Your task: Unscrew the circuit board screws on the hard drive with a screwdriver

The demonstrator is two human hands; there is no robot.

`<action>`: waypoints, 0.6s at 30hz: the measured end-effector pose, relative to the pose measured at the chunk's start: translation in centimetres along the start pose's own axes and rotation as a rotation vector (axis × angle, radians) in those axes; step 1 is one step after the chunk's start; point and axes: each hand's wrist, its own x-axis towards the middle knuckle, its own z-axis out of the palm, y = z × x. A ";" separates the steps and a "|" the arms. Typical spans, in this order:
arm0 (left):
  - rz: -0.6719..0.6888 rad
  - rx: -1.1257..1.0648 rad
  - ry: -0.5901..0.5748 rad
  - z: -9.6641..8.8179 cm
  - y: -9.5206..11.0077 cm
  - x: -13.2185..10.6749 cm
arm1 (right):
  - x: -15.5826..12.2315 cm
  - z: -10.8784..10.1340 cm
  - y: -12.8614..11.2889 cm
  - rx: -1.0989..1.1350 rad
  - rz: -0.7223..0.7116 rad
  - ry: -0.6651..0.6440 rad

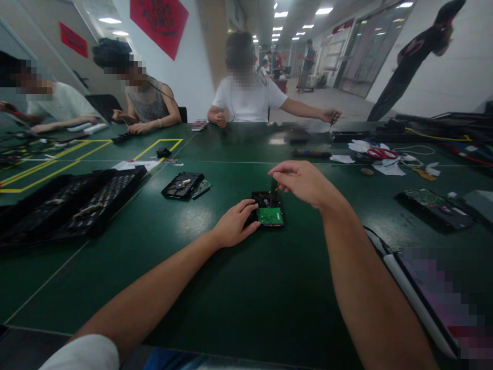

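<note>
A black hard drive [268,208] with a green circuit board lies flat on the dark green table [215,288] in front of me. My left hand [235,224] rests against its left side, fingers curled on the edge, steadying it. Just above the drive's far end, my right hand [302,181] is closed in a pinch on a thin tool with a yellowish handle, tip pointing down at the drive. Most of the tool is hidden by my fingers.
A second opened drive [182,185] lies to the left, black trays [73,203] further left. Another drive [435,205] sits at right, red scissors [381,153] and paper scraps behind it. Three people sit across the table; a bag lies at lower right.
</note>
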 end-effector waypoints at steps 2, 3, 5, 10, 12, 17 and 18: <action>0.000 -0.005 0.002 0.0 0.0 0.0 | 0.1 -0.1 0.2 -0.031 -0.012 0.002; 0.001 -0.008 0.004 0.0 0.0 0.0 | 0.0 -0.1 0.2 -0.039 -0.013 -0.001; 0.001 -0.011 0.007 -0.1 0.1 0.1 | 0.0 0.0 0.0 -0.026 -0.005 -0.010; -0.005 -0.006 0.004 -0.2 0.3 0.1 | -0.1 0.3 -0.4 0.054 0.056 0.006; -0.006 0.001 -0.002 -0.2 0.3 0.1 | -0.1 0.3 -0.3 0.057 0.058 0.010; -0.008 -0.004 -0.009 0.0 0.1 0.1 | 0.0 0.2 0.1 0.042 0.004 -0.007; -0.007 -0.005 -0.007 0.0 0.0 0.1 | -0.1 0.1 0.1 0.026 -0.008 -0.012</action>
